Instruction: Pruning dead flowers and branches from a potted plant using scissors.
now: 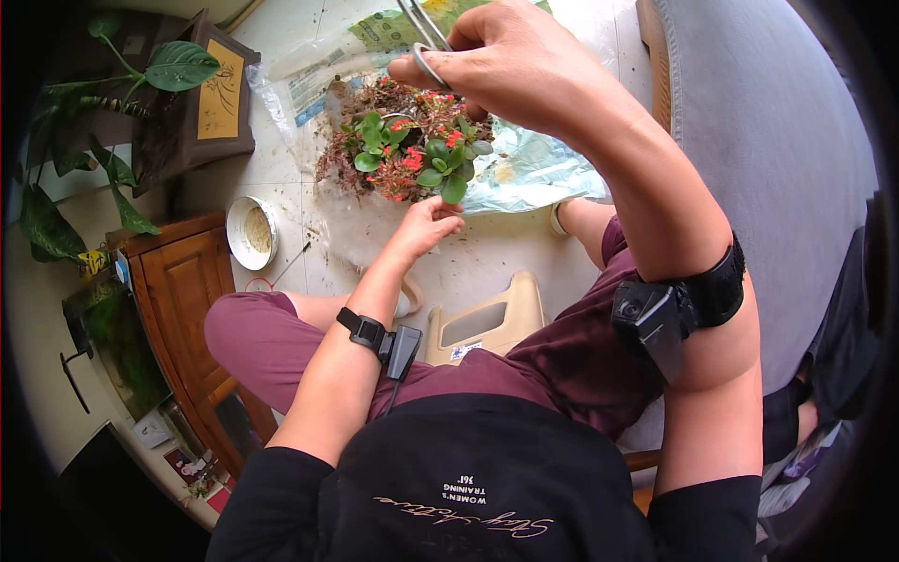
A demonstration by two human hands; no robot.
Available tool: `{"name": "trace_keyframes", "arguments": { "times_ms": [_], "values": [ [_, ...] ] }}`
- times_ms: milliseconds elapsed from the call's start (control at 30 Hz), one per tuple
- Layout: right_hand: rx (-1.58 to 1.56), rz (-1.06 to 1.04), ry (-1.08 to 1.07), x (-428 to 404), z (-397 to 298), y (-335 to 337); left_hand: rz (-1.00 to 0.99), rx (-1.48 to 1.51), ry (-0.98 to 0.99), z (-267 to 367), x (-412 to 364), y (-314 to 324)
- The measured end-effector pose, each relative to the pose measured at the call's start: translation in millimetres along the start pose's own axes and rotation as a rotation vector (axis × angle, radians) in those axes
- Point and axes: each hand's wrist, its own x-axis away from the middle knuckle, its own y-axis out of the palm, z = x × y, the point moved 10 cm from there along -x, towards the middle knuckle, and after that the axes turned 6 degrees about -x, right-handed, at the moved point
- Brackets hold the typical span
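A kalanchoe plant point(449, 158) with red flowers, round green leaves and withered brownish flower stems stands ahead of me on spread plastic bags point(548, 168). My left hand point(428, 228) is at its near edge, fingertips by the lowest leaf. Thumb and fingers are apart, and nothing shows between them. My right hand point(520, 63) is raised above the plant's far right side, holding metal scissors point(428, 60) by their ring handles. The far end of the scissors is cut off by the picture's top edge. What the plant stands in is mostly hidden.
A white bowl point(240, 232) with pale contents rests on the tiled floor, beside a thin stick-like tool point(291, 263). A beige plastic stool point(523, 309) stands between my legs. To the right is a grey sofa point(758, 140); a wooden cabinet point(186, 302) and large-leaved plant point(182, 67) are left.
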Motion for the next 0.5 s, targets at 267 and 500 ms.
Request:
{"name": "trace_keyframes", "arguments": {
  "times_ms": [267,500],
  "values": [
    [-0.044,0.007,0.023,8.4,2.5,-10.8,0.148,-0.718,0.498,114.3,20.5,46.0],
    [-0.028,0.071,0.016,12.5,2.7,-22.0,0.158,-1.502,0.752,134.1,4.3,93.7]
  ]
}}
